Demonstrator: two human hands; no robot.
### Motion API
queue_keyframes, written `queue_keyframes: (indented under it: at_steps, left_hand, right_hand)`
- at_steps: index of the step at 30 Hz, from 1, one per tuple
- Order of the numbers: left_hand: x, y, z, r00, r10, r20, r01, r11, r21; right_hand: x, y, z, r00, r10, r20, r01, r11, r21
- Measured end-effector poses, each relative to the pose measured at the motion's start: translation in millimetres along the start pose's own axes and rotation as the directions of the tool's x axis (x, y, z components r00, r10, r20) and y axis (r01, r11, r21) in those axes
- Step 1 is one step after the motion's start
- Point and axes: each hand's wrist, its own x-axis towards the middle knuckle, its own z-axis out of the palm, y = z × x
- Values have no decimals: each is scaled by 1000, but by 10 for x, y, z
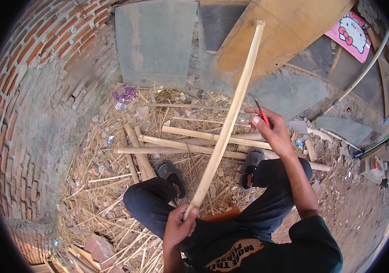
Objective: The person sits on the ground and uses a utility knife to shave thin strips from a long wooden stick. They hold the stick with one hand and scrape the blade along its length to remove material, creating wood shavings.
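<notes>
Head view: a long split-bamboo strip (231,123), clasped near its lower end in the left grip (179,226), with thumb pressed along its face. From there, a slant up and to the right, passing between the two shoes (253,161) in view, to a far end in front of a brown board (290,36). In the right grip (274,132), narrowed around its handle, a small red-handled tool (263,118), apparently a knife, with dark tip angled up and leftward. Just beside the strip's right edge, an outstretched right index finger; no telling whether in contact. Probably an inspecting or lining-up step in trimming the bamboo, judging by the blade clear of it. For the next move, by that reading, a call for firm support at the lower end, a shallow blade angle against one edge, and fingers out of its path. Relative to the strip: left grip around it, right grip to its right; beyond, crossed bamboo pieces (185,146) on littered ground (108,200).
</notes>
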Motion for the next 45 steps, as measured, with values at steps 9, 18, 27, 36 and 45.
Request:
queue_keyframes:
  at_steps: [9,18,27,36,45]
  left_hand:
    - [124,-91,0,983,183,22,-181,939,294]
    - [475,368,478,869,490,-72,-405,788,464]
    - [491,472,550,884,435,-171,-357,865,353]
    - [481,595,646,792,579,-192,-459,773,438]
    - [440,702,725,830,501,-244,-392,836,385]
  right_hand:
    - [-102,82,338,998,52,-20,-47,979,200]
    - [-201,123,436,1000,20,-15,-16,980,196]
    - [-548,73,345,953,-279,117,297,935,-195]
    - [-799,148,602,783,-575,238,615,660,-431]
    - [-845,95,659,757,-617,216,632,609,-479]
